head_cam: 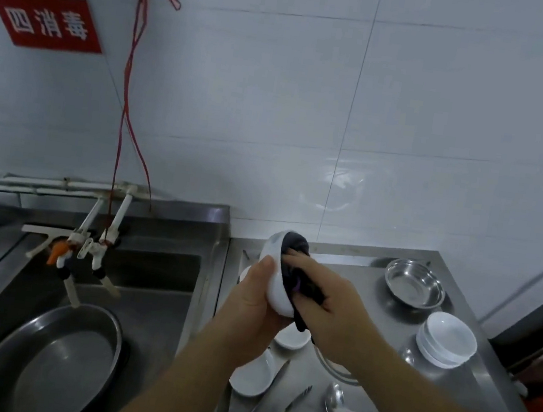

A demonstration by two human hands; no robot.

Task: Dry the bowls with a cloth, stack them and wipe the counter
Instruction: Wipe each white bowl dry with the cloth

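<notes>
Left hand (253, 293): bare, no glove, no ring or band showing on the parts in view; thumbnail short and plain.
Right hand (323, 302): bare, no glove, no ring showing on the fingers in view.
Left forearm (178, 377): bare from the grip back to the frame's lower edge; no sleeve, cuff or watch in view.
Right forearm (427, 402): bare from the grip back to the lower right corner; no sleeve, cuff, watch or bracelet in view.
Wrists: both bare.
Rest of the body: out of frame.
</notes>
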